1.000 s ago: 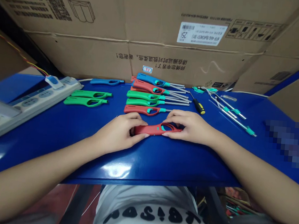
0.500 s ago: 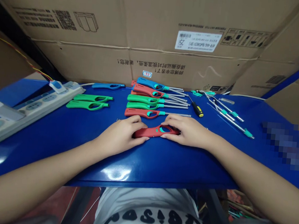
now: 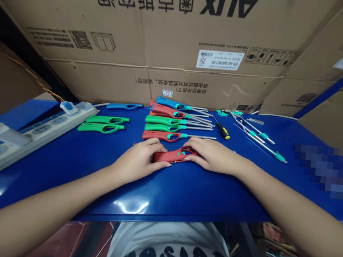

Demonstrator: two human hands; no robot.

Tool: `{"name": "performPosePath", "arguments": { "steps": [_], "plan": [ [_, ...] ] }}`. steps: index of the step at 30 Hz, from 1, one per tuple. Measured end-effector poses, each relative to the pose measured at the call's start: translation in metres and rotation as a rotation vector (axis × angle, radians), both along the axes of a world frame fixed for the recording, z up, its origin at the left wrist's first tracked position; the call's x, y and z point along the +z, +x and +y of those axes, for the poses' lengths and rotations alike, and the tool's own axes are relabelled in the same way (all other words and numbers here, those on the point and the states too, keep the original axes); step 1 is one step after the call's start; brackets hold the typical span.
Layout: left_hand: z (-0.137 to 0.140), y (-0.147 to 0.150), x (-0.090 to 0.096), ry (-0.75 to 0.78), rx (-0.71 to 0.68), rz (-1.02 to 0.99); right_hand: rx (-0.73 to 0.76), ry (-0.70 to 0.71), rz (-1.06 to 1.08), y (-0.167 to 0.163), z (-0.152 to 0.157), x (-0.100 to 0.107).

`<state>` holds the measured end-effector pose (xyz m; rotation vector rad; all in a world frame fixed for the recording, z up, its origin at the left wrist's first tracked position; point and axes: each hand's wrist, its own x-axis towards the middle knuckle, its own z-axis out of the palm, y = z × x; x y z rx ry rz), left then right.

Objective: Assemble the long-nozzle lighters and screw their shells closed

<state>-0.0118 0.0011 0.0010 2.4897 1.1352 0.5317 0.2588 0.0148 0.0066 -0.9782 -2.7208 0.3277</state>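
At the blue tabletop (image 3: 183, 193), left hand (image 3: 142, 154) and right hand (image 3: 217, 155) grasp a red lighter (image 3: 169, 156) between them (one at each end, I notice); past it lie more lighters (image 3: 161, 121) and a screwdriver (image 3: 223, 131), then cardboard (image 3: 153, 57) behind

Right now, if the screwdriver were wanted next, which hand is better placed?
The right hand, probably: the screwdriver lies just beyond it, while the left hand is farther off. Both hold the red casing, so the right would have to let go first.
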Motion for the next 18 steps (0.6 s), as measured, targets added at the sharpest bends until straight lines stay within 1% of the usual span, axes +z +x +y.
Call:
{"name": "performPosePath", "arguments": {
  "steps": [6,18],
  "plan": [
    [-0.0022,0.0009,0.0020,-0.022,0.012,0.023,0.013,-0.016,0.000,0.0025,-0.0003,0.0000],
    [-0.0041,0.0008,-0.0008,-0.001,-0.013,0.033,0.063,0.058,0.003,0.0017,0.0006,0.0025]
  ]
}}
